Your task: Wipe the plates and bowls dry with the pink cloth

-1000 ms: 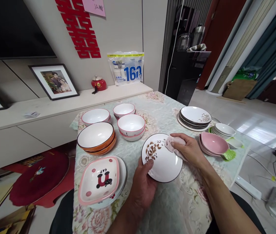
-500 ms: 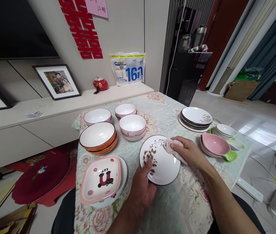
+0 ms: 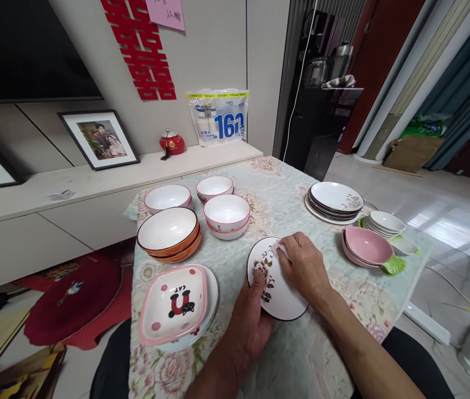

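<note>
A white plate [image 3: 279, 296] with a dark rim and brown flower print is held over the table, its face toward me. My left hand [image 3: 254, 310] grips its lower left edge, thumb on the printed flower and fingers underneath. Closed on a pale pink cloth [image 3: 281, 250], my right hand [image 3: 304, 266] presses against the plate's upper right face; most of the cloth is hidden by the fingers. To the left lies a square pink-rimmed cat dish [image 3: 174, 305] on a round white plate [image 3: 213, 293].
Behind stand orange bowls [image 3: 168, 233] and red-rimmed white bowls [image 3: 226, 213]. On the right are stacked flowered plates [image 3: 337, 198], pink dishes [image 3: 368, 246] and small white bowls [image 3: 387, 223]. A floral cloth covers the table [image 3: 276, 183]; a low cabinet [image 3: 143, 172] runs behind.
My right hand has moved left and turned over the plate, hiding more of the cloth. The plate and my left hand have shifted slightly right and down.
</note>
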